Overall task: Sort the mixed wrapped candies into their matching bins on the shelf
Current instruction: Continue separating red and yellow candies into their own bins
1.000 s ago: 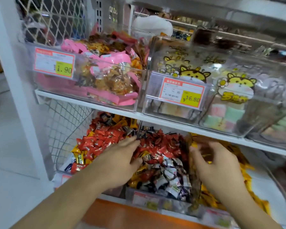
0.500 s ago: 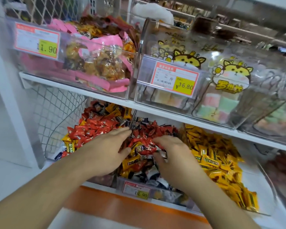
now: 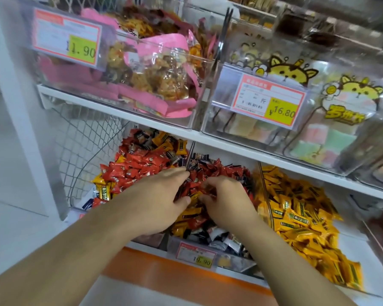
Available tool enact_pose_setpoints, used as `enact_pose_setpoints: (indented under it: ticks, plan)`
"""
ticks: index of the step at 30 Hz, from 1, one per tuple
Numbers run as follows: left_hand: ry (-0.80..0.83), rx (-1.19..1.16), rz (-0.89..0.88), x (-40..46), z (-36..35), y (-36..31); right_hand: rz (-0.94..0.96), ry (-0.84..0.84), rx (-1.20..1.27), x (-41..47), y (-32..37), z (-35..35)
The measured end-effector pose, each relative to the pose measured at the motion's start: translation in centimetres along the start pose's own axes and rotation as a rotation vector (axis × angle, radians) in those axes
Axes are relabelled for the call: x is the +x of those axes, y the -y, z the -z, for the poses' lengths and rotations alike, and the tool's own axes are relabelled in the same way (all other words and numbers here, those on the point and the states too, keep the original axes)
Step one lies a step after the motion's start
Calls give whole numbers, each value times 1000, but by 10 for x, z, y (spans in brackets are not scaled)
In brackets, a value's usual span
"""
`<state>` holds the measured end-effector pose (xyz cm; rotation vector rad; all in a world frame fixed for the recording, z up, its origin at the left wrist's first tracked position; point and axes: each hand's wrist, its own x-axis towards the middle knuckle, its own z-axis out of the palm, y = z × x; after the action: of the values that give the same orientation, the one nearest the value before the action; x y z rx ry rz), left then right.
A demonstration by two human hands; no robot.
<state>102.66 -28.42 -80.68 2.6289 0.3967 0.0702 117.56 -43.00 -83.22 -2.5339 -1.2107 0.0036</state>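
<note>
The lower shelf holds three clear bins of wrapped candies. The left bin [image 3: 142, 238] is mostly red candies [image 3: 137, 166], with some yellow and black ones mixed in. The middle bin [image 3: 232, 260] mixes red, black-and-white and yellow pieces [image 3: 219, 168]. The right bin holds yellow candies [image 3: 301, 215]. My left hand [image 3: 159, 202] lies palm down across the left and middle bins, fingertips at the divider [image 3: 190, 154]. My right hand [image 3: 228, 204] is in the middle bin, fingers curled into the red candies; what they hold is hidden.
A white shelf board [image 3: 230, 146] hangs low over the candy bins. On it stand bins of pink-wrapped snacks [image 3: 155, 78] and cat-print bags [image 3: 349, 104]. Wire mesh [image 3: 86, 140] closes the left side. A price tag [image 3: 196, 257] fronts the middle bin.
My right hand has moved left from the yellow bin into the middle bin, close to my left hand. The left hand has stayed at the divider. My view has moved closer.
</note>
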Motion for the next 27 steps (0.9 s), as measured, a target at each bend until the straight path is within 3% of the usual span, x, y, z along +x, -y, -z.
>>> enact_pose_setpoints:
  ticks: [14,22,27]
  plan:
    - [-21,4,13,-2,0,-5,97,46,-79,3,1,-4]
    - [-31,15,34,-3,-3,-12,116,-50,-68,-23,2,25]
    - [-8,11,61,-4,-8,-18,-37,-219,-65,-64,-26,62]
